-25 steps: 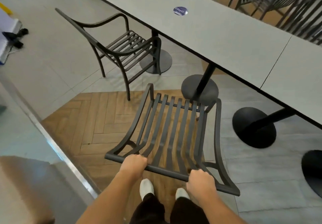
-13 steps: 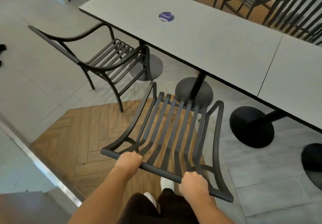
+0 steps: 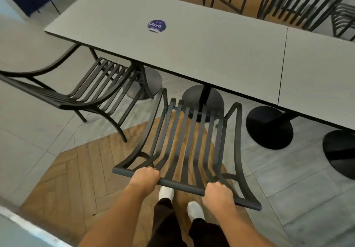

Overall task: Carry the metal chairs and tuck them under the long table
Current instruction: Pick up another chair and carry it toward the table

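The dark slatted metal chair looks rigid and probably fairly heavy, its smooth tubing best taken by the top rail of the backrest, one grip near each end for balance. The left hand and right hand do just that, fingers curled tight round the rail, forearms reaching forward. The chair sits just short of the long grey bench, its seat front near the black round pedestal base.

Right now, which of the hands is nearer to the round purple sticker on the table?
Left. The left hand grips the chair's top rail almost straight below the purple sticker; the right hand grips the same rail lower and farther to the right.
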